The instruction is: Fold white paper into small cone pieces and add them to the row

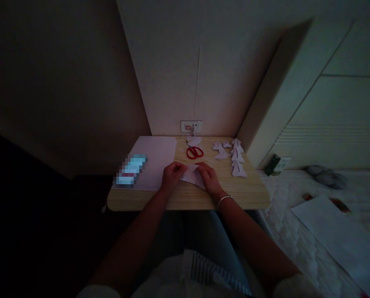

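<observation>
Between my hands, low over the small wooden table (pixel 200 200), is a piece of white paper (pixel 193 174). My left hand (pixel 172 176) pinches its left edge with thumb and fingers. On the other side, my right hand (pixel 208 177) has its fingers closed on the paper's right edge and upper corner. Red-handled scissors (pixel 194 152) lie just beyond the paper, with paper scraps (pixel 194 141) behind them. Several folded white paper pieces (pixel 237 155) are grouped on the table to the right of my right hand.
A stack of white sheets (pixel 155 159) covers the table's left part, with a lit, blurred phone (pixel 131 170) on it. A wall socket (pixel 191 126) sits behind the table. To the right, a bed (pixel 284 198) holds a large sheet (pixel 336 231), a grey bundle (pixel 325 176) and a small box (pixel 276 164).
</observation>
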`<state>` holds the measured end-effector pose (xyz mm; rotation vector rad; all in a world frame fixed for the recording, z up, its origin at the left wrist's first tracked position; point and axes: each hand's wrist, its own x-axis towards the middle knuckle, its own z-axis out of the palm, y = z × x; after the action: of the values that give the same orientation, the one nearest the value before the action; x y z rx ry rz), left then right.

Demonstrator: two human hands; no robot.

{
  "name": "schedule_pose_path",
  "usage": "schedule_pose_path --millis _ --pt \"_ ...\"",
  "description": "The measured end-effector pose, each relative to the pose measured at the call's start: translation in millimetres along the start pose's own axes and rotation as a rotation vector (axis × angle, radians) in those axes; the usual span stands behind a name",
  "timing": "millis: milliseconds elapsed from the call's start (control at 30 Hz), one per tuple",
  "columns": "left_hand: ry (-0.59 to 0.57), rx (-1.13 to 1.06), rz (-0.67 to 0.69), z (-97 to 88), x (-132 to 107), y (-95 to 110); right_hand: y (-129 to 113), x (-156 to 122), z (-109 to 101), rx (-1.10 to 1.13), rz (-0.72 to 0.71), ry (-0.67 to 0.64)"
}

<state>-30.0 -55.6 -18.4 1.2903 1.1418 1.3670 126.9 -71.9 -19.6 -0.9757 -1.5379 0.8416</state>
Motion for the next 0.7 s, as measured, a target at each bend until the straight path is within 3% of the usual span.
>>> schedule_pose_path --millis 167,300,400,700 --pt "0.109 0.226 0.299 -0.7 -10 3 -7 -5 0 -0.197 -0.232 0.121" --pt "0.031 0.413 0.523 -1.0 -16 3 -8 -8 1 -0.366 -0.305 0.151" --pt "-0.035 0.484 0.575 -0.3 -17 4 -5 -8 1 -0.426 -0.308 0.120" --pt "-0.034 0.588 0.699 -1.1 -14 0 -2 -8 2 -0.524 -0.373 0.128"
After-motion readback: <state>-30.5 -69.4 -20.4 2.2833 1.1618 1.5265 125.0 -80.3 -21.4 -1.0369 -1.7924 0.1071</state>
